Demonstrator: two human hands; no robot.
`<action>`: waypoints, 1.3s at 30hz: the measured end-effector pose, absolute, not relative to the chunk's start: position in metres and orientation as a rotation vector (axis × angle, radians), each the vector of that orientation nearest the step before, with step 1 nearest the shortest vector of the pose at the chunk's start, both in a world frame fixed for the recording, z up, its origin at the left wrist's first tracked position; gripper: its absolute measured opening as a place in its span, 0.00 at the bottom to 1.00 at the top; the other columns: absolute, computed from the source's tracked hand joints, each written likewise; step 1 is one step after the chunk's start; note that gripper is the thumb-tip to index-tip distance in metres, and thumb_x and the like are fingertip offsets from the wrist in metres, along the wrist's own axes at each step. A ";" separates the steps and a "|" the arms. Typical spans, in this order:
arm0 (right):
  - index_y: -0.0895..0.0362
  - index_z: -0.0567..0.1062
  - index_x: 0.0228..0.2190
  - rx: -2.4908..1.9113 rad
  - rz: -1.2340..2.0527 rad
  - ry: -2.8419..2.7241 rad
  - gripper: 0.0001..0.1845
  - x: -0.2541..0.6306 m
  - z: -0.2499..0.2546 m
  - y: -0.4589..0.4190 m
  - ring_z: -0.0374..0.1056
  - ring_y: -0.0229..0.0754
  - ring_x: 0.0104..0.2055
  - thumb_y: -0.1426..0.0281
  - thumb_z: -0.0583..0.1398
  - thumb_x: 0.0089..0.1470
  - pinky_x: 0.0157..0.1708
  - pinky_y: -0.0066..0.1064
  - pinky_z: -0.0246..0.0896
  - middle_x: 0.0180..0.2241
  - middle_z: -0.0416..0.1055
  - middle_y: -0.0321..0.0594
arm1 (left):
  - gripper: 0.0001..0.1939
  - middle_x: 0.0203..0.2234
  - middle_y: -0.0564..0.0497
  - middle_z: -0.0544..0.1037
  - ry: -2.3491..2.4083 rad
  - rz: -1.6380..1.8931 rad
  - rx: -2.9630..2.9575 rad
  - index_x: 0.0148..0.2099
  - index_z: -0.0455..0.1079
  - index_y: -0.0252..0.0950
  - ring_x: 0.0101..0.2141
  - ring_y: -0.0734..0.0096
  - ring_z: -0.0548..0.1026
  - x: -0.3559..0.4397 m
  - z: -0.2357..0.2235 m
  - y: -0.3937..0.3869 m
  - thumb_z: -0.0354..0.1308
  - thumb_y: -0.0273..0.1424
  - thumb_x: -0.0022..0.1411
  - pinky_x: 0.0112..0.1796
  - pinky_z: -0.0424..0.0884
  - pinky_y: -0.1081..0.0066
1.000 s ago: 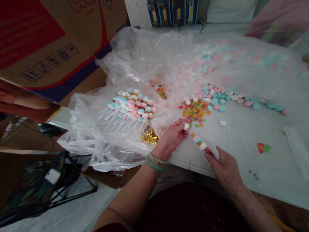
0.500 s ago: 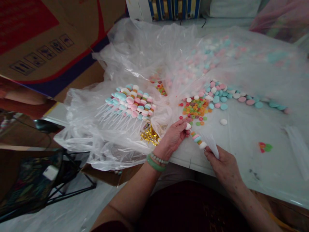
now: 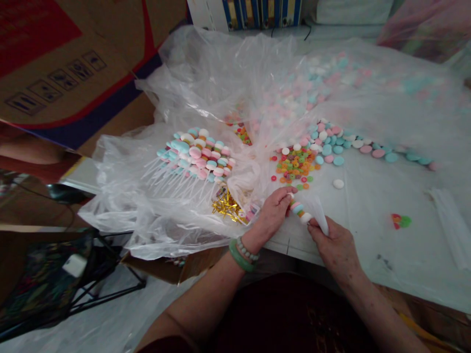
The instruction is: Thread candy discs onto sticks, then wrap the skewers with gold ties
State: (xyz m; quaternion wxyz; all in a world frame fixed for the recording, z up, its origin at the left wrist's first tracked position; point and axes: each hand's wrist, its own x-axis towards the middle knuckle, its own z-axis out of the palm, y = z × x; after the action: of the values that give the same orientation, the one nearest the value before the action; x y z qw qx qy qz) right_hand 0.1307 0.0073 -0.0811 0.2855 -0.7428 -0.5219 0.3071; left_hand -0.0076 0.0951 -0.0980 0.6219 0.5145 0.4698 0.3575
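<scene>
My left hand [image 3: 273, 212] pinches a white marshmallow [image 3: 291, 196] at the upper tip of a candy skewer [image 3: 298, 209]. Pink, blue, green, orange and white sweets are threaded along that skewer. Its lower end is in the closed fingers of my right hand [image 3: 337, 249], which also grips a bundle of white sticks [image 3: 319, 215]. Just beyond my left hand lies a heap of gummy rings [image 3: 296, 164] in orange, green and red. Flat marshmallows [image 3: 333, 142] in pink, blue and white spread behind it.
Finished-looking candy skewers [image 3: 200, 154] lie stacked on clear plastic [image 3: 121, 196] at left. Gold twist ties [image 3: 230, 207] sit near my left wrist. Gummy pieces [image 3: 400, 221] and more white sticks [image 3: 451, 228] are at right. A large cardboard box [image 3: 121, 110] stands at far left, beside another person's arm [image 3: 29, 149].
The white marshmallow in my left hand was apart from the skewer's sweets and now meets them at the tip. My two hands have come closer together.
</scene>
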 end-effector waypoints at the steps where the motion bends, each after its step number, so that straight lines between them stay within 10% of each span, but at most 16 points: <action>1: 0.55 0.72 0.24 -2.000 0.814 -1.379 0.13 0.129 -0.081 0.009 0.62 0.39 0.23 0.61 0.54 0.51 0.25 0.28 0.51 0.19 0.66 0.33 | 0.13 0.23 0.54 0.68 1.088 0.827 1.195 0.43 0.73 0.35 0.22 0.76 0.61 -0.007 -0.098 0.094 0.52 0.31 0.59 0.24 0.58 0.74; 39: 0.55 0.73 0.25 -1.945 1.329 -0.906 0.20 0.122 -0.100 0.013 0.58 0.40 0.18 0.50 0.59 0.40 0.19 0.31 0.54 0.14 0.64 0.33 | 0.07 0.20 0.51 0.70 1.117 1.041 0.406 0.25 0.68 0.32 0.23 0.70 0.68 0.008 -0.087 0.094 0.57 0.32 0.47 0.30 0.66 0.67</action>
State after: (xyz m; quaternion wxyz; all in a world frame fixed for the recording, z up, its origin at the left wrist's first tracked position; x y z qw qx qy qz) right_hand 0.1217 0.0132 -0.0996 0.3040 -0.7343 -0.3418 0.5015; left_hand 0.0079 0.0945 -0.0872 0.7038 0.1823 0.5024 0.4679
